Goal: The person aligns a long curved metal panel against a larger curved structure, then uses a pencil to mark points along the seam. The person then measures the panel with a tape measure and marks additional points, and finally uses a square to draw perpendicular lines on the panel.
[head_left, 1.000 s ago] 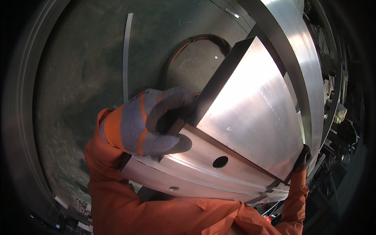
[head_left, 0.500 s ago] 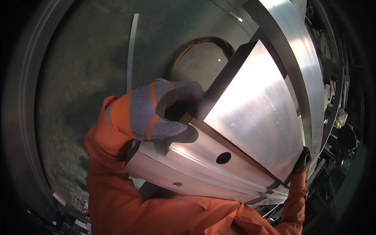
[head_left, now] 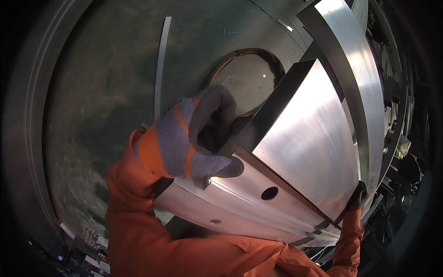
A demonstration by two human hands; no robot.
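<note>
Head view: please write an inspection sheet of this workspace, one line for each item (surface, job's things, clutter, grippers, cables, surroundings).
Surface: dark green floor, scuffed, with a round opening in it.
Job's things: shiny metal panel with folded edges and two round holes, held up close to the camera.
Clutter: thin metal strip lying on the floor; small scraps near the top edge.
Grippers: left hand in a grey and orange glove grips the panel's upper left edge; right hand in a dark glove holds its lower right corner.
Cables: nothing seen for certain.
Surroundings: curved metal band behind the panel; dark, unclear equipment at the right rim.
</note>
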